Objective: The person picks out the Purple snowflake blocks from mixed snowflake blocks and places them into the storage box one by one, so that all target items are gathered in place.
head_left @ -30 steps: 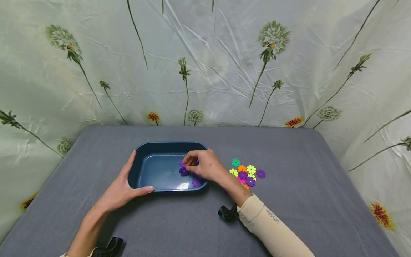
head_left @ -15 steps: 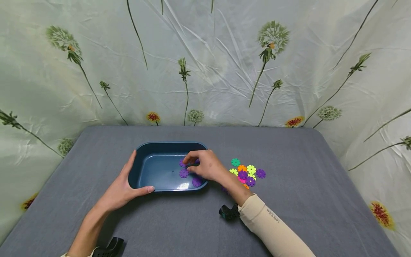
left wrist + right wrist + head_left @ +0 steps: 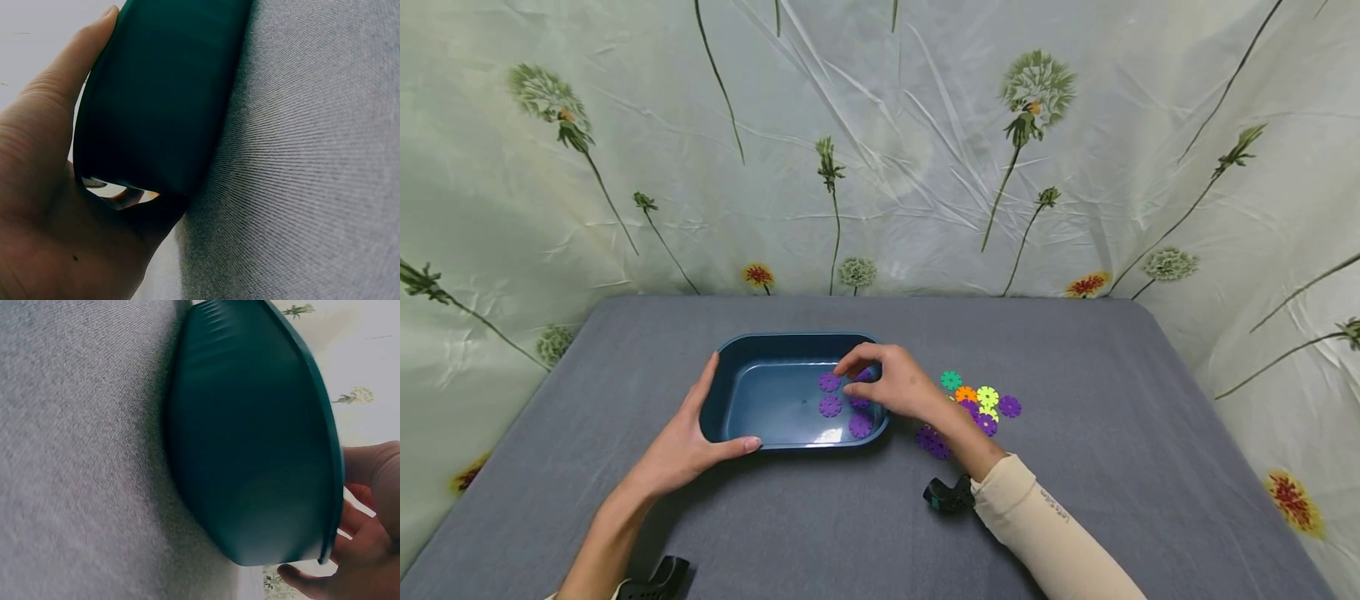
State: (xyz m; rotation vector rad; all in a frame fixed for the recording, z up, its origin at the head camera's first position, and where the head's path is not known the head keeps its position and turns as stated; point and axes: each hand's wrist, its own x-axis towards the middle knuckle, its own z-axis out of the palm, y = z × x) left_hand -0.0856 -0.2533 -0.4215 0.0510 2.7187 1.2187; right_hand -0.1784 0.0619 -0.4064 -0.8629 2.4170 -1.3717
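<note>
A dark blue plastic bin (image 3: pixel 767 408) sits on the cloth-covered table, with several purple notched discs (image 3: pixel 830 407) lying at its right end. Around the bin's left end my left hand (image 3: pixel 677 442) holds on, its thumb along the front rim. In the left wrist view the thumb (image 3: pixel 65 65) lies on the rim, and the other fingers are partly hidden beyond the bin. Over the bin's right end hovers my right hand (image 3: pixel 902 385), thumb and forefinger apart above the discs, nothing visible between them. The right wrist view shows it beyond the bin's rim (image 3: pixel 331 444), discs out of sight.
Right of the bin lies a loose group of notched discs: green (image 3: pixel 951 380), orange (image 3: pixel 966 395), yellow (image 3: pixel 987 396) and purple (image 3: pixel 1011 407). More purple discs (image 3: pixel 932 442) lie near my right forearm, which hides part of the group. A flower-print curtain (image 3: pixel 910 167) hangs behind the table.
My right hand has let go of a purple disc, which now lies in the bin. The hand has moved slightly right, uncovering more discs. My left hand keeps its place.
</note>
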